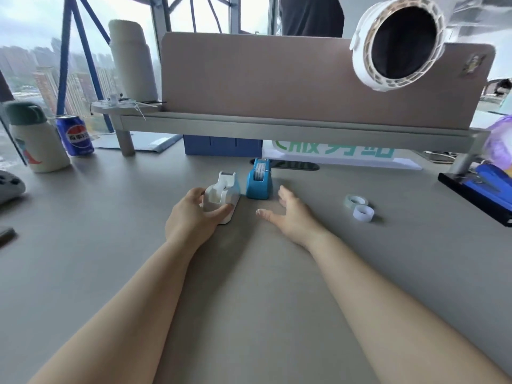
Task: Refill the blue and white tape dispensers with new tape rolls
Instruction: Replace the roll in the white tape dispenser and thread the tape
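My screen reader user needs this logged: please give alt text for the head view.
A person's left hand grips a white plastic tape dispenser on a grey desk, while the open right hand hovers beside a blue plastic tape dispenser. Two clear tape rolls lie to the right, untouched.

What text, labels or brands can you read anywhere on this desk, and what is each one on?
"百事可乐", with the Pepsi globe logo: on the blue can at the left.
Large green characters on the white sign under the shelf: cut off by the shelf, not readable.
Small print on the tape in the blue dispenser: too small to read.
White dispenser, held by the left hand: no text visible.
The two tape rolls: no text visible.
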